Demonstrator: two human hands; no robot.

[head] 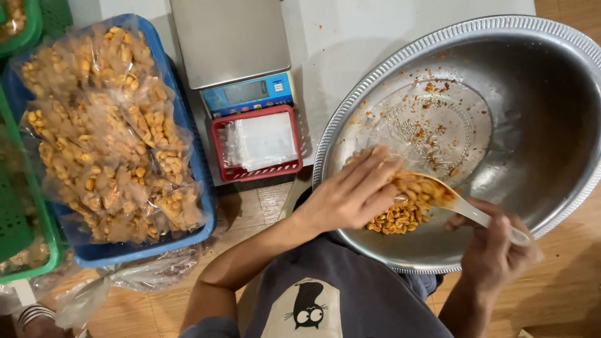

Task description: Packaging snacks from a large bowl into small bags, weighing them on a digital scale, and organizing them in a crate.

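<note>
— What are the hands doing over there?

— Both are down in the big steel basin. The left hand lies flat over the small heap of spiced peanuts at the near side of the basin, fingers stretched out and together, touching the nuts. Its grip is open; it has hold of nothing that I can see, it only presses against the heap.

— And the other one?

— The right hand has its grip closed round the handle of a white plastic spoon. The bowl of the spoon sits against the left fingers and is heaped with peanuts.

— Is the basin full?

— No, the nuts lie only at the near edge, under and beside the left hand. The rest of the bottom shows bare metal with scattered reddish crumbs.

— What else is about?

— To the person's left, a blue plastic crate piled with clear bags of peanuts. Beside it, a small red basket with a stack of empty clear bags in it. Just beyond that basket stands a digital scale with a steel platform. Green crates show at the far left edge, and a loose clear bag lies on the wooden floor below the blue crate.
</note>
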